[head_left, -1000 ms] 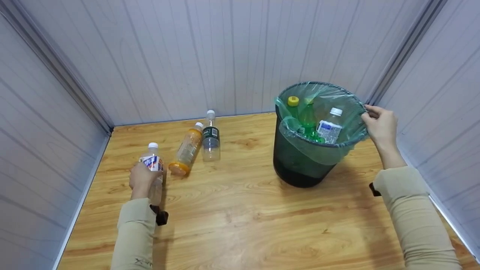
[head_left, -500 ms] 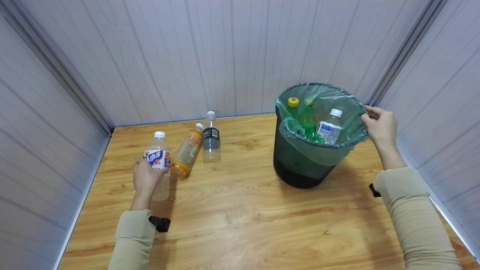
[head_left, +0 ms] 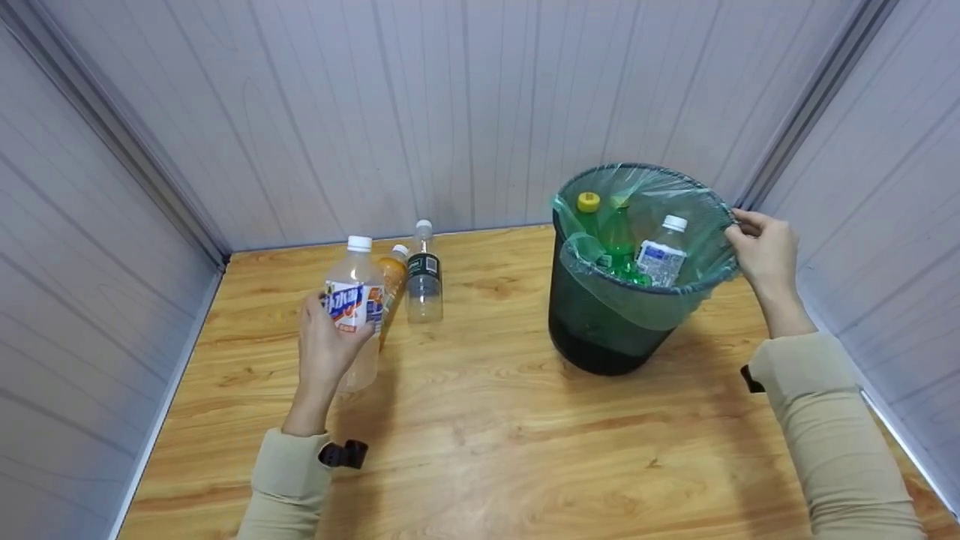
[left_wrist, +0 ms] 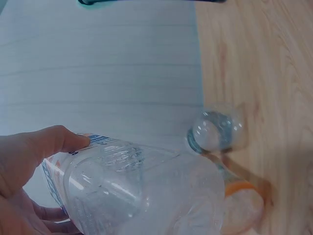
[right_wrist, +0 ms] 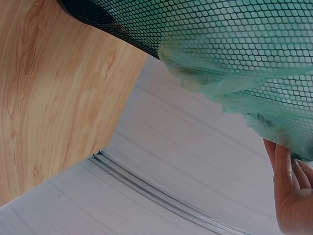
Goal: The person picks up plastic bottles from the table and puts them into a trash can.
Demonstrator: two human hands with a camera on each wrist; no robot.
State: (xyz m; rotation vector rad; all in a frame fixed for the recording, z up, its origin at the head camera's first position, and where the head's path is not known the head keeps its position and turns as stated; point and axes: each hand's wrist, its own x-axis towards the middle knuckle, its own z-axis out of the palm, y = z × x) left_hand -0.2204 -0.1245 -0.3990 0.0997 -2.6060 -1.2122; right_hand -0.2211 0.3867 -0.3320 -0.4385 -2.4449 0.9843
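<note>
My left hand (head_left: 328, 341) grips a clear plastic bottle (head_left: 358, 266) with a white cap and a white, blue and red label. The bottle is raised off the table, cap up, and partly covers an orange-banded bottle (head_left: 393, 274) behind it. In the left wrist view the thumb presses on the label, and the clear base (left_wrist: 195, 196) points away. At the right, my right hand (head_left: 769, 259) pinches the rim of a black mesh trash bin (head_left: 600, 352) lined with a green plastic bag (right_wrist: 234, 83). Inside the bin stand green bottles (head_left: 619, 232) and a white-labelled bottle (head_left: 661, 259).
A clear bottle with a dark green label (head_left: 424, 289) stands beside the orange-banded one, close to the back wall (head_left: 480, 112). Panel walls enclose the wooden table (head_left: 487, 435) on the left, back and right.
My left hand has lifted the labelled bottle off the table and moved it right, in front of the orange-banded bottle. The right hand and the bin have stayed in place.
</note>
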